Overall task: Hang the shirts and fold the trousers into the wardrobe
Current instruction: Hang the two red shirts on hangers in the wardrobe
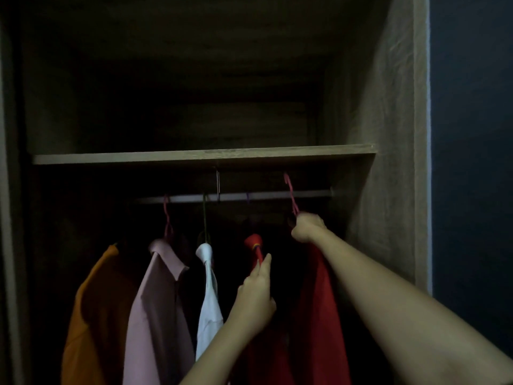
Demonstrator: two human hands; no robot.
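Inside a dim wardrobe a metal rail point(277, 195) runs under a shelf point(194, 157). An orange shirt point(94, 309), a pink shirt point(158, 315), a white shirt point(209, 301) and a red shirt point(254, 241) hang from it. My right hand point(306, 227) is closed around the neck of a pink hanger point(290, 191) carrying another red shirt point(319, 315); its hook is level with the rail, slightly in front. My left hand point(256, 295) pinches the hanging red shirt just below its collar.
The wardrobe's right side panel point(388, 162) stands close to my right hand. The upper compartment above the shelf is dark. A dark blue wall point(472, 162) lies to the right of the wardrobe. Rail space remains between the red collar and the side panel.
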